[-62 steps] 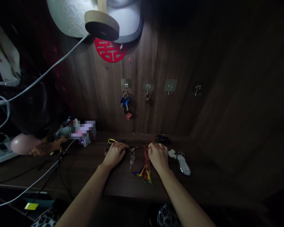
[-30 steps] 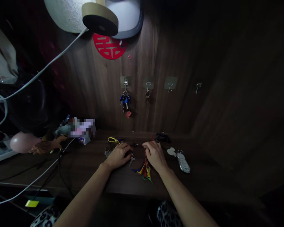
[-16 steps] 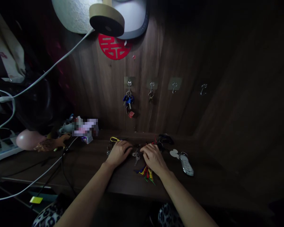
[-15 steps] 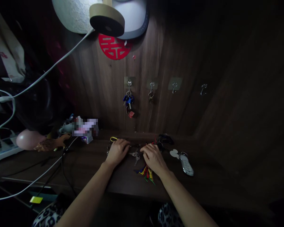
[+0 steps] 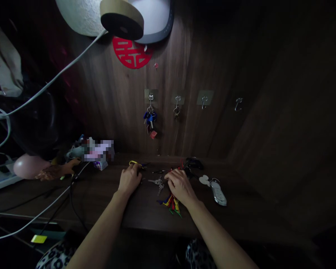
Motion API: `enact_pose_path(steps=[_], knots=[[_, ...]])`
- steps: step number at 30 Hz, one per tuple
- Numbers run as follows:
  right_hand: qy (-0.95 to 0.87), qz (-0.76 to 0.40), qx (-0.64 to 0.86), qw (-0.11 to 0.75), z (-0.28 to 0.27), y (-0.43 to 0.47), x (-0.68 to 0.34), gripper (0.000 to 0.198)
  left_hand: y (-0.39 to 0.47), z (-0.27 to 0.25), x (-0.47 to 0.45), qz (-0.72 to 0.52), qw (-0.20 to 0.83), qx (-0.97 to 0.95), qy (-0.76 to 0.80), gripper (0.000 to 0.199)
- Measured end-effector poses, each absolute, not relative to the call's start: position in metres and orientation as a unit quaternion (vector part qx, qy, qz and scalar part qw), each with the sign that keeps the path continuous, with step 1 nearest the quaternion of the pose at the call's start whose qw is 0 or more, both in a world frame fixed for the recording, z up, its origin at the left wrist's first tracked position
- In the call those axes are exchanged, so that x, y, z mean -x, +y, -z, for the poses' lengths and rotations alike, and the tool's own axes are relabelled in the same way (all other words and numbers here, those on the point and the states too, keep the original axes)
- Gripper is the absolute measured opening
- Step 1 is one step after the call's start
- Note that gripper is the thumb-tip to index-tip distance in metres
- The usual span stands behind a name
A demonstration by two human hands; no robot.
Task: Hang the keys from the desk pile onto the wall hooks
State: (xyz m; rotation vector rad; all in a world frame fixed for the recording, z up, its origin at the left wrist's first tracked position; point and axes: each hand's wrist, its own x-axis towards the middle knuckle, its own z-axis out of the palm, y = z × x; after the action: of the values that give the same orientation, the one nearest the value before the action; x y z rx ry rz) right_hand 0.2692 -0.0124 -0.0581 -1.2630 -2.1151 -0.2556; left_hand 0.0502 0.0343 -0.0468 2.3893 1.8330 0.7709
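My left hand point(image 5: 129, 180) rests palm down on the dark wooden shelf, its fingers bent and closed. A yellow loop with a dark strap point(image 5: 134, 163) lies at its fingertips; what is under the hand is hidden. Over a keychain with colourful tassels point(image 5: 172, 203), my right hand point(image 5: 181, 184) is curled, and the tassels stick out below it. Between the hands lie a few silver keys on a ring point(image 5: 158, 183). To the right are a black key fob point(image 5: 194, 163), a white round tag point(image 5: 204, 180) and a silver-white fob point(image 5: 218, 192).
Metal hooks line the wooden back wall; blue keys point(image 5: 150, 117) and a smaller key bunch point(image 5: 176, 113) hang there. On the left stand a pink balloon-like ball point(image 5: 30, 166), a small box point(image 5: 101, 163) and white cables point(image 5: 53, 204). A lamp point(image 5: 121, 20) hangs above.
My left hand has moved left, away from the silver keys, uncovering more of the yellow loop and its dark strap. My right hand stays over the tassels. The view has shifted slightly.
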Motion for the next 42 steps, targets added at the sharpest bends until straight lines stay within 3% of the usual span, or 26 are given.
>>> enact_pose_path(steps=[6,13,18,24,29,36,42], knots=[[-0.802,0.098,0.485,0.335,0.055,-0.014,-0.268,0.022,0.043,0.051,-0.054,-0.438,0.157,-0.741,0.484,0.012],[-0.781,0.111,0.474,0.390,0.046,-0.020,-0.259,0.027,0.029,0.050,-0.081,-0.457,0.311,-0.741,0.382,0.016],[-0.797,0.104,0.459,0.378,0.052,-0.017,-0.255,0.016,0.022,0.052,-0.092,-0.448,0.324,-0.761,0.340,0.018],[-0.776,0.080,0.454,0.430,0.055,-0.013,-0.258,0.015,0.020,0.048,-0.089,-0.436,0.303,-0.778,0.337,0.022],[-0.751,0.062,0.449,0.480,0.052,-0.014,-0.257,0.015,0.020,0.050,-0.091,-0.392,0.313,-0.803,0.320,0.040],[-0.736,0.066,0.448,0.503,0.053,-0.014,-0.255,0.015,0.022,0.050,-0.092,-0.380,0.289,-0.815,0.329,0.017],[-0.712,0.046,0.483,0.507,0.055,-0.011,-0.259,0.016,0.017,0.045,-0.089,-0.389,0.300,-0.806,0.331,0.026]])
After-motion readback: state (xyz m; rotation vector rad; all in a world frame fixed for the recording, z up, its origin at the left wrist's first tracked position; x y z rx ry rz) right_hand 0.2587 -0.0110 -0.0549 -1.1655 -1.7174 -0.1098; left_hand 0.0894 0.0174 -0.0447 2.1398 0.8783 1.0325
